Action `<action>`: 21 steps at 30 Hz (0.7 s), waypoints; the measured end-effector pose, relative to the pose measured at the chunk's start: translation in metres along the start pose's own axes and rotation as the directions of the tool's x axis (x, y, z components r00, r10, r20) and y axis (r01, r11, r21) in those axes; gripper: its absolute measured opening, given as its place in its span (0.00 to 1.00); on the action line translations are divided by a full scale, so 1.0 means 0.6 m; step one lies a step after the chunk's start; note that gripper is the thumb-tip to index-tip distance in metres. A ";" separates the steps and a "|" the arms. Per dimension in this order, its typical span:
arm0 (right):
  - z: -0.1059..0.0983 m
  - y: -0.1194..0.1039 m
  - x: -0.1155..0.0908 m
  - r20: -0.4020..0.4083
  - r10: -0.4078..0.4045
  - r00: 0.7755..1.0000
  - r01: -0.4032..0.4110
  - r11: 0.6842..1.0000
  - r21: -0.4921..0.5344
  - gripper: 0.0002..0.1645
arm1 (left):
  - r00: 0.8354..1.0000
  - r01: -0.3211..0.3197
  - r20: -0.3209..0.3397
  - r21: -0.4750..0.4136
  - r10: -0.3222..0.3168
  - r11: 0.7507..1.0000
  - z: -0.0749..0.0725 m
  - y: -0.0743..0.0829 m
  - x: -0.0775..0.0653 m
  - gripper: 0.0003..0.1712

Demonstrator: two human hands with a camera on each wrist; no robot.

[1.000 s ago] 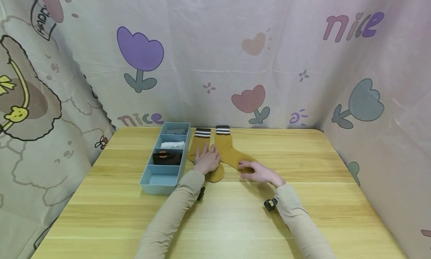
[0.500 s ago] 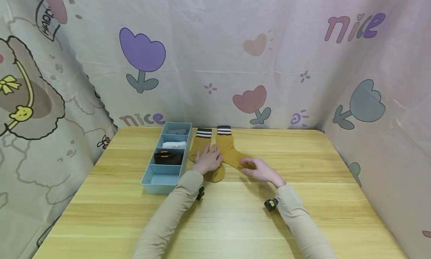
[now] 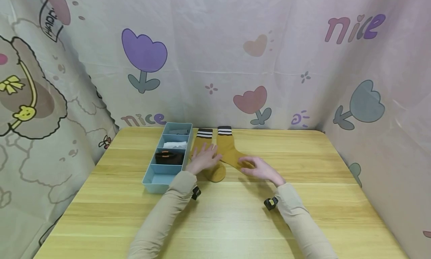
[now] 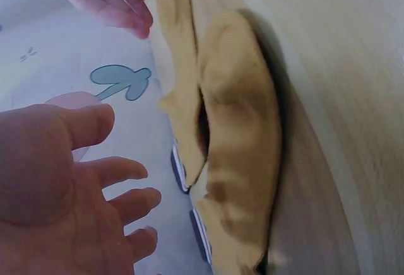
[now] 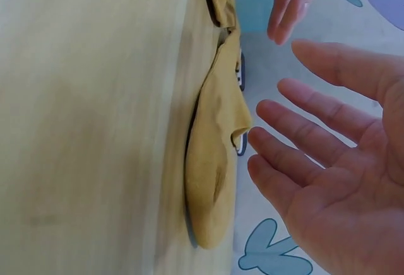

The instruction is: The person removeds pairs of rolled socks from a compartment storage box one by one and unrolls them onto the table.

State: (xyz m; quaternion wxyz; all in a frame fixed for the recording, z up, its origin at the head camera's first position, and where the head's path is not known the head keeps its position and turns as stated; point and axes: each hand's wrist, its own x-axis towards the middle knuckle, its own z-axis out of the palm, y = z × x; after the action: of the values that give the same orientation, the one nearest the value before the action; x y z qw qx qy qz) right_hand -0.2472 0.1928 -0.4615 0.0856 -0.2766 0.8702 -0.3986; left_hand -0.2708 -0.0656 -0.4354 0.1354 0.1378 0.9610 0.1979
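Two mustard socks with dark cuffs and white stripes lie on the table, toes toward the right and front. Over the left sock (image 3: pixel 217 172) hovers my left hand (image 3: pixel 203 160), fingers spread, hiding its middle part; the left wrist view shows a gap between palm and that sock (image 4: pixel 243 130). My right hand (image 3: pixel 260 170) is above the toe of the right sock (image 3: pixel 226 148), fingers relaxed and holding nothing. In the right wrist view its fingers (image 5: pixel 303 130) reach out beside that sock (image 5: pixel 214 155) without gripping it.
A blue divided box (image 3: pixel 161 179) stands left of the socks. Its compartments hold a grey folded item (image 3: pixel 178 132), a white folded item (image 3: pixel 175 144) and a dark brown folded item (image 3: pixel 168 158); the front one shows its bare floor. A patterned curtain (image 3: pixel 202 57) rises behind the table (image 3: pixel 232 221).
My left hand has lifted off the left sock and shifted slightly left. My right hand stays over the right sock's toe, and the socks lie as before.
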 end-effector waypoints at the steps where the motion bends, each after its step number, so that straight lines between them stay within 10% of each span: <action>1: 0.000 -0.002 0.001 0.001 -0.004 1.000 0.004 1.000 0.011 0.29 | 1.000 -0.002 -0.007 -0.001 0.002 1.000 -0.002 -0.001 -0.002 0.37; 21: 0.000 -0.044 0.034 0.023 -0.045 0.999 0.043 0.995 0.091 0.31 | 0.982 -0.111 -0.167 -0.106 0.093 0.988 -0.052 -0.016 -0.083 0.41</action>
State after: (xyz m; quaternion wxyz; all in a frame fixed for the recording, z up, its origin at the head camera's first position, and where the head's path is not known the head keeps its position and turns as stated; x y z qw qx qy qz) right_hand -0.2532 0.1674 -0.4403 0.1003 -0.2966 0.8438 -0.4358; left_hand -0.2368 -0.1006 -0.4017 0.0547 0.1625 0.9475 0.2700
